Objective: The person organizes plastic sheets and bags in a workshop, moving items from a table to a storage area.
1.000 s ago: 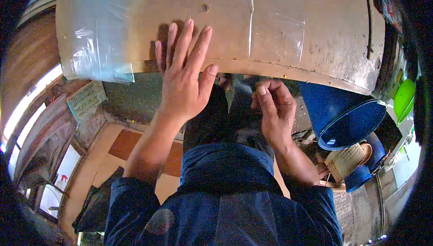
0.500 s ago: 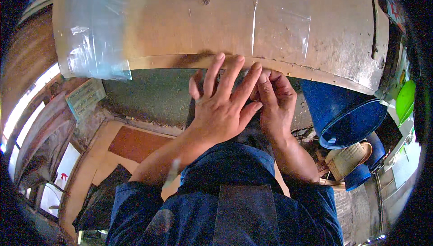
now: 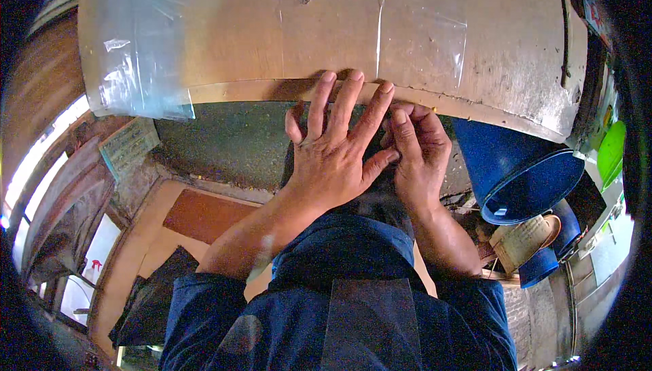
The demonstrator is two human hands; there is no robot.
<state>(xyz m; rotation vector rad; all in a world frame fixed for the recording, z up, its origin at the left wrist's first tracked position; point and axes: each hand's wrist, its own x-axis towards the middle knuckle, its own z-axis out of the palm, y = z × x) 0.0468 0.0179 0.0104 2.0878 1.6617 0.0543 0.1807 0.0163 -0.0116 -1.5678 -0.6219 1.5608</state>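
Note:
A worn wooden tabletop (image 3: 272,31) fills the upper part of the view, its near edge curving across the middle. My left hand (image 3: 333,160) lies with fingers spread, fingertips on that edge. My right hand (image 3: 418,153) is just beside it and touches its thumb. The right hand's fingers are curled together under the edge, and nothing I can make out is between them. A clear plastic sheet (image 3: 136,65) hangs over the table's left end, and another clear plastic piece (image 3: 421,38) lies flat above my hands. A transparent strip (image 3: 370,323) rests on my blue garment (image 3: 319,255).
A blue barrel (image 3: 516,174) lies on its side to the right, under the table. Below it are a woven basket (image 3: 526,238) and a smaller blue container (image 3: 540,266). Green concrete floor (image 3: 224,140) shows under the table. Wooden boards (image 3: 204,215) lie lower left.
My left hand slid right along the table edge and now overlaps my right hand. The right hand stayed at the edge with fingers curled.

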